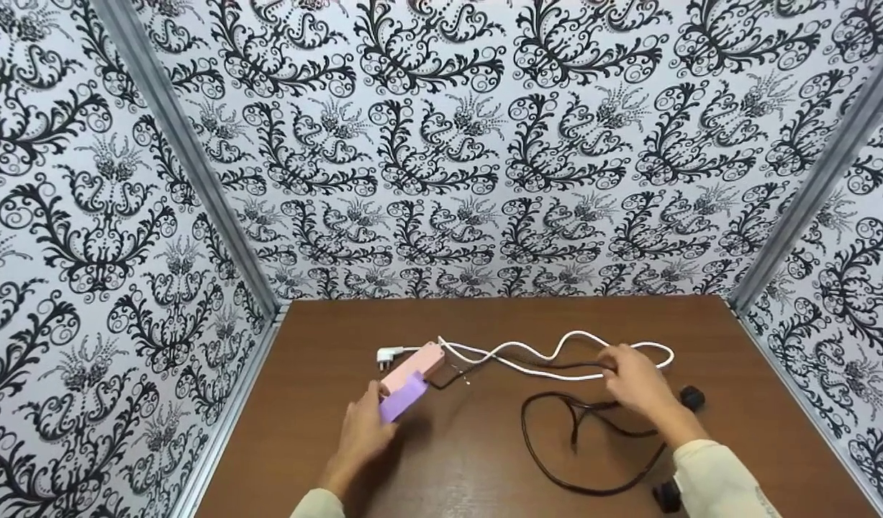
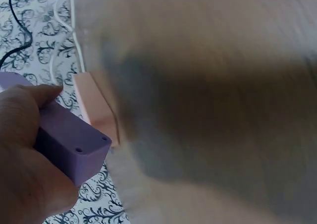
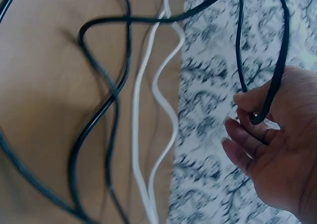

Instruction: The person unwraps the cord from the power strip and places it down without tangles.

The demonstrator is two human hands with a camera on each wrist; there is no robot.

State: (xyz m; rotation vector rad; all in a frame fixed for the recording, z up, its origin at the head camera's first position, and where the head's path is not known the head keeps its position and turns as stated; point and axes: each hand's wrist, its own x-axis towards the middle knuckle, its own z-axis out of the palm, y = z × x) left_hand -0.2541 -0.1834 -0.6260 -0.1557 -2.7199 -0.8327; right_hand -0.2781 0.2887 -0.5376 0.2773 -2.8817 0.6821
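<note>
My left hand (image 1: pixel 363 429) grips a purple oblong case (image 1: pixel 404 398), held above the table; the left wrist view shows two small holes in its end. Just beyond it in the head view lies a pink oblong case (image 1: pixel 419 362), with a white cable (image 1: pixel 581 334) and a white three-pin plug (image 1: pixel 386 355) beside it. Over on the right, my right hand (image 1: pixel 637 380) pinches a bend of black cable (image 3: pixel 284 40) between thumb and fingers, above the white cable. One black stretch runs left toward the purple case. Where it joins the case is hard to make out.
A loose loop of black cable (image 1: pixel 525 424) lies on the brown table (image 1: pixel 326 324) at the front right. Two black connectors, one (image 1: pixel 691 398) beyond the right forearm and one (image 1: pixel 668 496) near the sleeve, lie there too. Patterned walls (image 1: pixel 448 180) enclose the back and sides.
</note>
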